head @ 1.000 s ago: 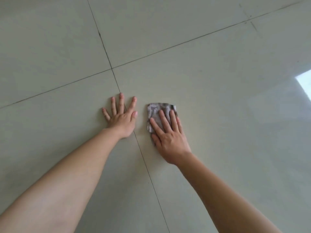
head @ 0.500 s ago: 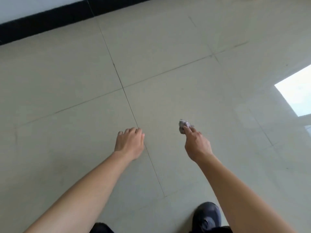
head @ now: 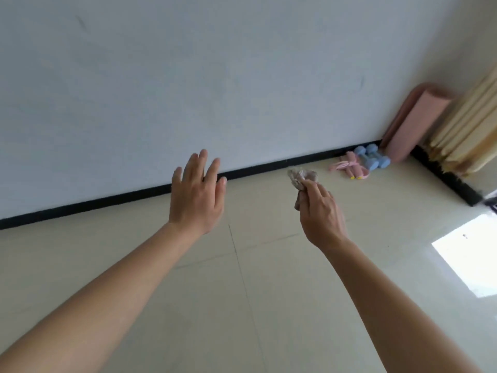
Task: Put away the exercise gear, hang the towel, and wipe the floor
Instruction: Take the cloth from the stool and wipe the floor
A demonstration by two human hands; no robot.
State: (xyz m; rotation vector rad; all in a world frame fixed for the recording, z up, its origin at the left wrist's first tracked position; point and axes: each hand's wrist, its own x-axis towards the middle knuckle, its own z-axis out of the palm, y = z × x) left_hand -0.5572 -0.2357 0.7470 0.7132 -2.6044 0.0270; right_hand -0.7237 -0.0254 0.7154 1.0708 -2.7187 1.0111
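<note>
item: cloth (head: 301, 176), small, greyish, crumpled. location: bunched in the right hand (head: 321, 216), whose fingers and thumb are curled round it; held in the air over the floor (head: 242, 305), clear of the tiles. left hand (head: 197, 193): fingers straight and spread, holding nothing, raised beside the right one and apart from the cloth. floor: pale glossy tiles with thin joints, and a bright patch of sunlight (head: 473, 259) at the right. gear, along the black skirting (head: 107, 204) towards the far right corner: blue dumbbells (head: 372, 158) lying on the floor; pink handles with a cord (head: 349, 166), probably a skipping rope, just beside them; pink rolled mat (head: 411, 122) stood on end against the wall, next to the curtain (head: 468, 130). key relation: the tiles lie straight below the cloth, the gear corner ahead and to the right of it; the right hand is nearer to both. judgement: the gear looks stowed; any further wiping needs the cloth brought down and flattened under the palm. not determinable: towel and any hook, out of view; fold of the cloth inside the grip; dirt or damp on the tiles; the blurred pink pieces; a dark thing cut off at the right edge.
</note>
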